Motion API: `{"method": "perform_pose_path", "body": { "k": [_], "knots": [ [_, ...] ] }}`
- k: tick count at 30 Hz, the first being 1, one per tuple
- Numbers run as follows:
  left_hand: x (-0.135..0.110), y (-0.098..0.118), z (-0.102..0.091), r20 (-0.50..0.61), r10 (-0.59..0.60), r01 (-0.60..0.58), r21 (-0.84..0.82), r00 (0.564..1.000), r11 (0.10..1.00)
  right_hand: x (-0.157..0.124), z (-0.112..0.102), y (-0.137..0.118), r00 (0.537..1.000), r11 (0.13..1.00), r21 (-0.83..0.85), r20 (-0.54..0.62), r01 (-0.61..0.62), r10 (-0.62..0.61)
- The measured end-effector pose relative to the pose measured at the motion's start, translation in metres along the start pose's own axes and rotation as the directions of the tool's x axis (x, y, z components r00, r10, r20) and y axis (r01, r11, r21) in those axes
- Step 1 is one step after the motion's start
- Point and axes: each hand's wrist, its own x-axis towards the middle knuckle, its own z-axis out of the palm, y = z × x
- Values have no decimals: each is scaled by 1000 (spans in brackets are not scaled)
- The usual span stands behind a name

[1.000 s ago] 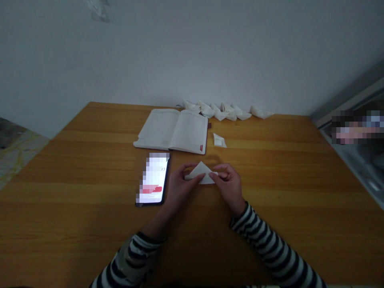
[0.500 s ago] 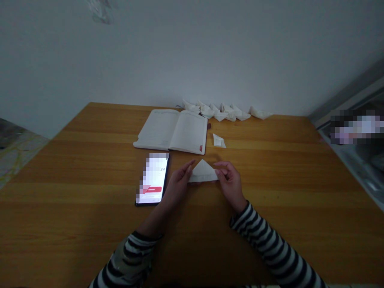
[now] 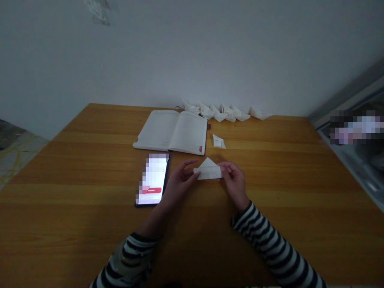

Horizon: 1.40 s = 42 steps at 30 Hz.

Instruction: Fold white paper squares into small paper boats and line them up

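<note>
A small white sheet of folded paper (image 3: 208,171), with a triangular peak above a straight lower band, is held upright between my two hands over the table. My right hand (image 3: 235,182) pinches its right end between thumb and fingers. At the left end, my left hand (image 3: 181,182) has its thumb on the front of the band and a finger behind it, while the index finger stretches out above. Beyond the hands lies another small folded paper piece (image 3: 219,141), apart from both.
An open notebook (image 3: 189,130) lies behind my left hand on the wooden table (image 3: 285,192). A lit smartphone (image 3: 154,180) is beside my left wrist. Several folded paper boats (image 3: 220,114) line the back edge against the wall (image 3: 192,52).
The folded paper has shifted slightly right and up, now showing its band more flatly. My left fingers have spread a little, and the right hand has moved slightly right.
</note>
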Motion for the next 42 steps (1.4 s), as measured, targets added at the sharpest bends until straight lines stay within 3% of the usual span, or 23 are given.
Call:
{"method": "perform_pose_path", "body": {
  "k": [4,10,16,25,30,36,42],
  "knots": [
    [-3,0,4,22,7,-8,42,1000,999,-2,4,-2,999,1000,1,38,21,-21],
    [-2,-3,2,-29,178,-157,347,984,925,-5,7,-2,992,999,-35,125,34,-30],
    [-4,-5,4,24,93,-96,251,995,963,-1,2,-2,991,1000,-23,131,0,3],
    [-5,-1,3,-56,230,-186,421,972,888,-2,1,3,992,999,-48,127,23,-17],
    [-2,2,1,42,138,-144,385,989,912,-3,5,-2,990,999,21,139,-38,35],
    [-4,-1,1,1,89,-84,351,996,933,-5,7,-4,997,998,-54,81,19,-15],
    [-3,-3,1,-20,108,-97,303,994,948,-8,8,-7,986,999,-5,157,-54,54]
  ]
}}
